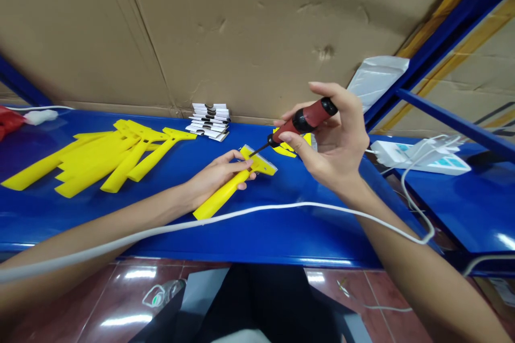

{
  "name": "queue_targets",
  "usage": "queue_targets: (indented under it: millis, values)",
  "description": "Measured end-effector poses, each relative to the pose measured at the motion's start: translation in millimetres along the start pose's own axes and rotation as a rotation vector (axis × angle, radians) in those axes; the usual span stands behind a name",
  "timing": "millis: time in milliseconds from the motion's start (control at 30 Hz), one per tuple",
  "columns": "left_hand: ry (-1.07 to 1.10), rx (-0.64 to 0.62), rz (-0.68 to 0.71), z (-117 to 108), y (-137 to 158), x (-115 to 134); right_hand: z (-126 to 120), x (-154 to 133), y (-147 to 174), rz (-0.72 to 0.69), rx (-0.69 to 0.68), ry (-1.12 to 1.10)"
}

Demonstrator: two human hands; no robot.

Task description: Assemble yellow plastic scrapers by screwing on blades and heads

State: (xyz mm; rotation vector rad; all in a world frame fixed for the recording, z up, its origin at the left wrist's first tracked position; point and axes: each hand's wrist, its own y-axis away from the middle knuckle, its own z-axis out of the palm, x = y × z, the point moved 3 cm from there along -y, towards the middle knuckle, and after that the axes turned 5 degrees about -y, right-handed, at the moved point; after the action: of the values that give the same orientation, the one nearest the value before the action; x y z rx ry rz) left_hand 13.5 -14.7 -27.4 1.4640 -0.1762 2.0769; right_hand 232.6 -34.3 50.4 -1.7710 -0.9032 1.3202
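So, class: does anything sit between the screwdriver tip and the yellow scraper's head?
Nothing visible does. The right hand aims the screwdriver at the yellow scraper, which the left hand steadies; its fingertips lie beside the tip.

Left hand (217,174) covers the middle of the yellow scraper (225,188) we hold | screwdriver (300,122) tip too small for us to tell if it touches | red object (8,120) cut off at far left edge | white cable (241,213) runs out of frame, near left | card stack (210,119) print unreadable.
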Motion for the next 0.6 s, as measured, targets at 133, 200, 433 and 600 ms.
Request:
queue_targets:
  millis: [133,200,433,600]
  values:
    - [0.01,0.009,0.0,0.2,0.4,0.3,-2.2,1.5,0.3,0.007,0.008,0.034]
    - [0.016,0.009,-0.002,0.8,0.9,1.3,-0.7,2.8,-0.3,-0.002,-0.031,0.006]
    - [0.029,0.018,-0.002,-2.5,-1.2,0.5,3.0,1.6,-0.5,0.033,-0.145,-0.101]
    - [0.017,0.009,-0.001,-2.2,-1.0,1.0,1.8,0.9,-0.2,-0.002,-0.137,-0.106]
